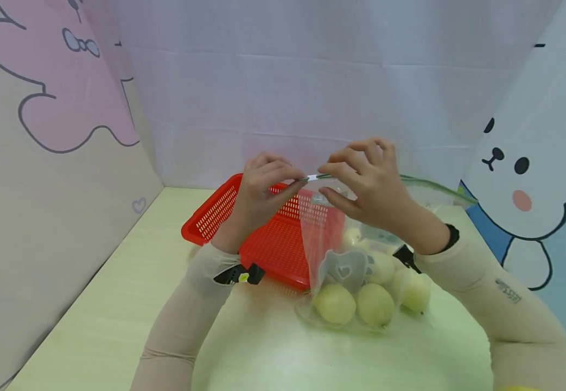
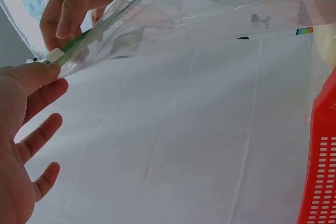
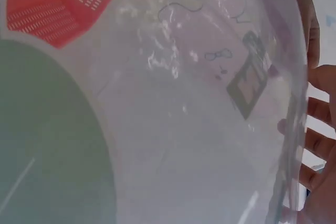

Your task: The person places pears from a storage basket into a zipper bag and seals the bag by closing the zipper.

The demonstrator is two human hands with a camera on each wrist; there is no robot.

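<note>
A clear zip bag [image 1: 329, 228] with a green-edged mouth and a white slider [image 1: 312, 177] stands on the table, with several round yellow-green fruits [image 1: 335, 304], pear-like, in its lower part. My left hand [image 1: 263, 187] pinches the end of the mouth between thumb and index finger, right by the slider. In the left wrist view its other fingers [image 2: 42, 132] are spread apart. My right hand [image 1: 368, 182] is on the other side of the slider, fingers loosely bent and thumb apart from them. Its fingertips touch the bag's edge [image 3: 296, 145] in the right wrist view.
A red plastic basket [image 1: 275, 247] with slotted walls is behind and left of the bag, partly seen through the film. Pale yellow-green tabletop [image 1: 112, 304] lies under everything. A white cloth [image 1: 273, 92] hangs at the back, with cartoon-printed panels on both sides.
</note>
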